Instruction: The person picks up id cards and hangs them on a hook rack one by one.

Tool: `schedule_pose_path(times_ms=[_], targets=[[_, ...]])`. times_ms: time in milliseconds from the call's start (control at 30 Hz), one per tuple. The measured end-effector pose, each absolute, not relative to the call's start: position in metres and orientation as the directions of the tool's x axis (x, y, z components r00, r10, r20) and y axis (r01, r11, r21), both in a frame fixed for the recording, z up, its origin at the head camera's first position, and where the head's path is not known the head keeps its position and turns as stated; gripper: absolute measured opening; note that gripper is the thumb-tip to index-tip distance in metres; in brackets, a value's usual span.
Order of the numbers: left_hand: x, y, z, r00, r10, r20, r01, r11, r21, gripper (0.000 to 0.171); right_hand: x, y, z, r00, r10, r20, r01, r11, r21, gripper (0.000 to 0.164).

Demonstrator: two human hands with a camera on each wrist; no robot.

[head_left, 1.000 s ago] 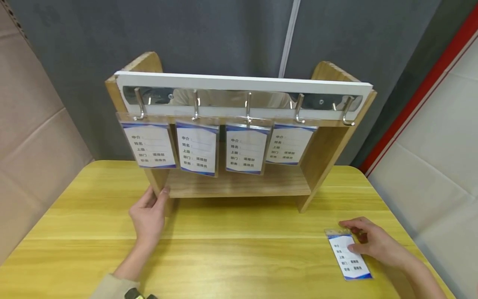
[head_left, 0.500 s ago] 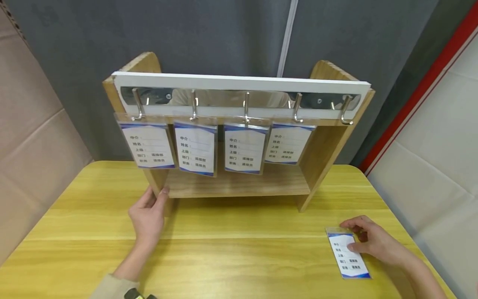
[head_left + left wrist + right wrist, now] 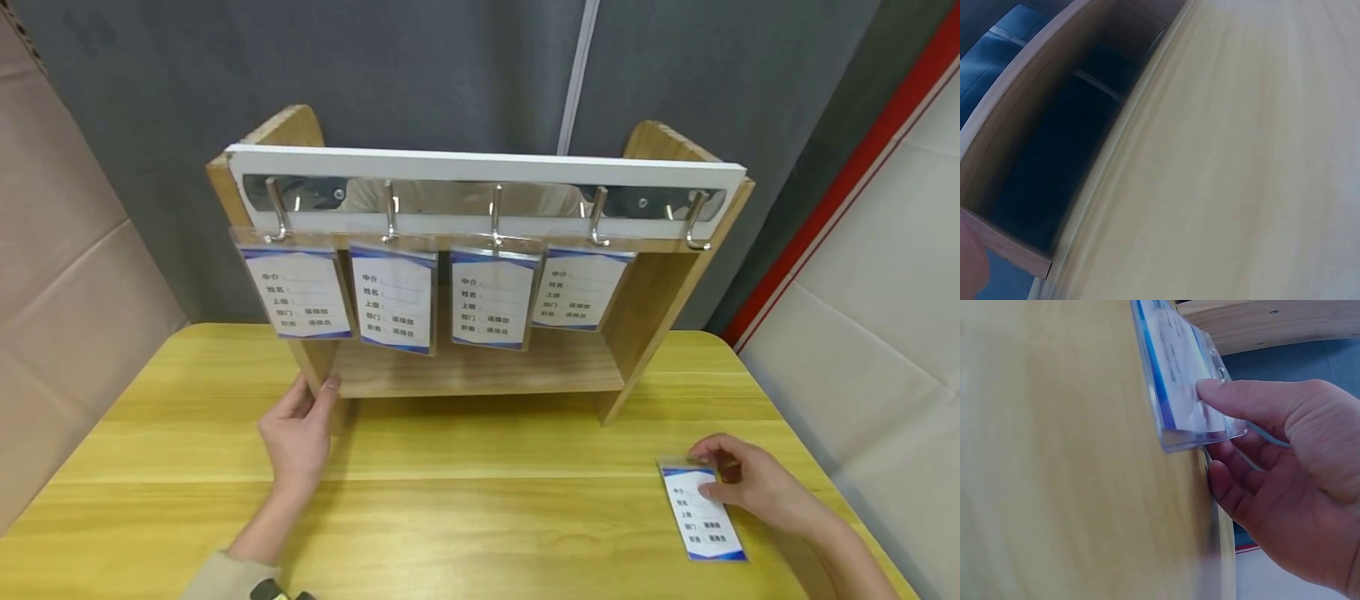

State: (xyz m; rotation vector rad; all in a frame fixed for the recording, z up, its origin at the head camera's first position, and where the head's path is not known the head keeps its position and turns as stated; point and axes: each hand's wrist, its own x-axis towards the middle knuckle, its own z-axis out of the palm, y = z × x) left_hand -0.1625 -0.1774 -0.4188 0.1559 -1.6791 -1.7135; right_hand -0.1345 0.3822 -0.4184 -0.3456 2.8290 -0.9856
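My left hand (image 3: 295, 429) grips the lower left side of a wooden rack (image 3: 480, 379), thumb on its front edge. In the left wrist view only part of a finger (image 3: 971, 259) shows by the wood. At the table's right, my right hand (image 3: 757, 483) pinches a clear badge holder (image 3: 701, 512) with a white and blue printed card. The right wrist view shows the thumb (image 3: 1241, 400) on the face of the badge holder (image 3: 1179, 381) and the other fingers behind it. Several similar badges (image 3: 491, 300) hang from the rack's metal hooks; the far right hook (image 3: 697, 221) bears none.
The white board (image 3: 487, 158) with the hooks runs across the rack's top front. Yellow wood-grain table (image 3: 487, 517) lies under everything. A grey partition (image 3: 450, 75) stands behind, with pale walls on both sides.
The right hand and its badge have shifted very slightly to the right over the last half second. The left hand keeps its grip on the rack, and the hanging badges stay as they were.
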Motion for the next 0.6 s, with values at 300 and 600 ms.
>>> schedule_pose_path(times_ms=[300,600], targets=[[-0.161,-0.1749,-0.4145,-0.741,-0.555,0.377,0.409,0.071,0.91,0.031,-0.1344,0.3791,-0.4141,-0.98,-0.197,-0.026,-0.135,0.754,-0.643,0.032],[-0.161,-0.1749,-0.4152,-0.736,-0.559,0.383,0.407,0.087,0.909,0.031,-0.1364,0.3767,-0.4184,-0.952,-0.222,0.209,-0.304,0.681,-0.666,0.031]])
